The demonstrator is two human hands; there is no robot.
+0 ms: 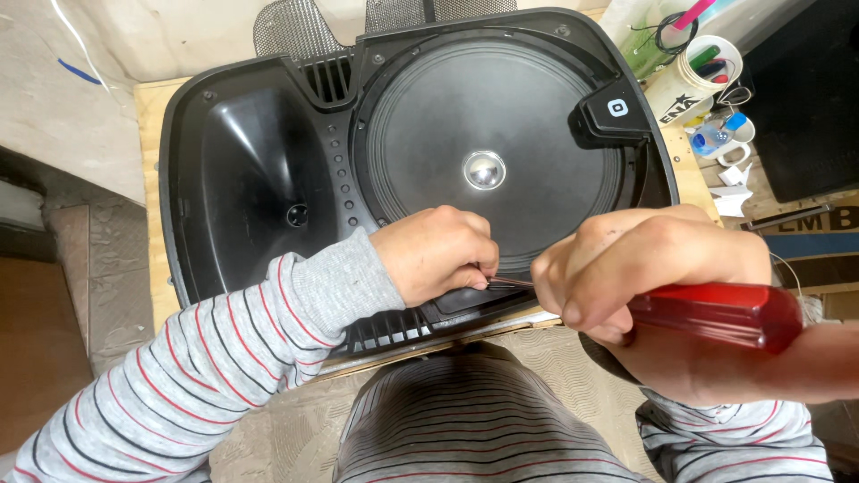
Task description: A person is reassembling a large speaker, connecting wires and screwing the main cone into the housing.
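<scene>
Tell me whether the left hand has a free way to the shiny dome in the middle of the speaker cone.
Probably yes. The left hand rests at the cone's near rim, and nothing lies on the bare cone between it and the shiny dome.

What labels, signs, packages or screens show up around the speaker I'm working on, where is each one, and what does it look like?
Badge: on the black speaker housing's corner tab, right of the round cone; small white rounded-square outline on black.
Printed cup: upper right on the bench, white cylinder with black lettering and a star shape, holding pens.
Small bottle: beside the cup; clear, blue cap, blue label.
Lettered board: far right edge; dark strip with pale letters, partly cut off.
No screens visible.
</scene>
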